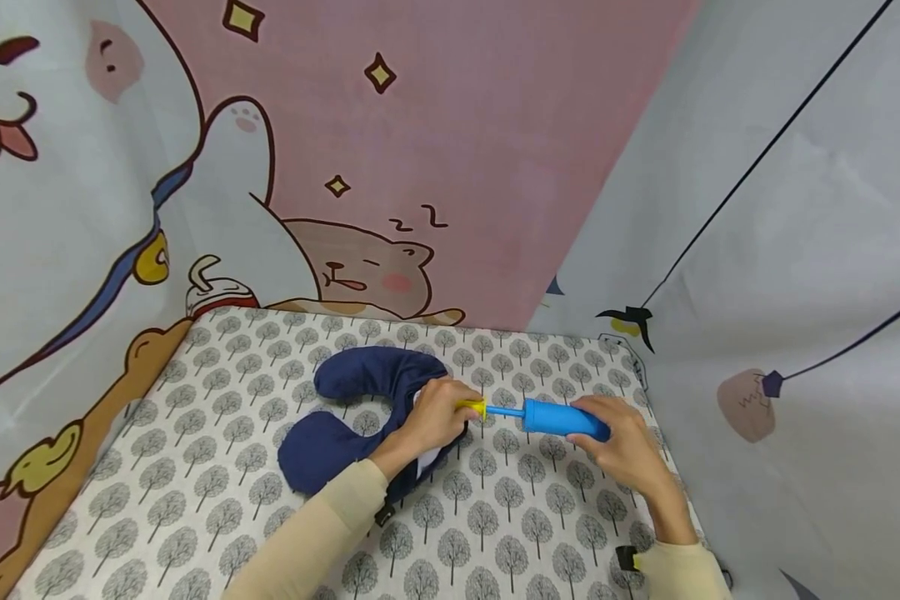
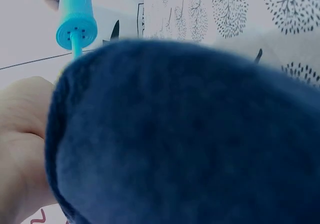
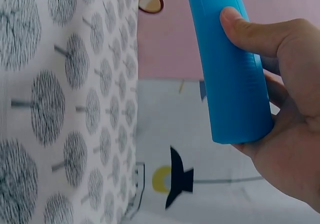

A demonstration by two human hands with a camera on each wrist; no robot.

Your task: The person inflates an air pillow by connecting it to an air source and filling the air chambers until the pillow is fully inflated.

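A blue hand pump [image 1: 558,418] is held level between both hands, above the tree-print cloth. My right hand [image 1: 621,442] grips the far end of its cylinder, thumb along the side in the right wrist view. From the other end a thin blue rod [image 1: 506,411] sticks out to a yellow handle [image 1: 474,407], which my left hand [image 1: 438,417] holds. Beneath the left hand and forearm lies a navy U-shaped neck pillow [image 1: 318,450], with a white patch showing at its right side. That pillow fills much of the left wrist view and hides the left fingers there.
A cloth printed with grey trees [image 1: 172,500] covers the table. Behind it hangs a pink backdrop [image 1: 495,150] with cartoon animals, and a pale grey curtain [image 1: 817,208] closes off the right side. A small black piece [image 1: 385,515] shows at the pillow's lower edge.
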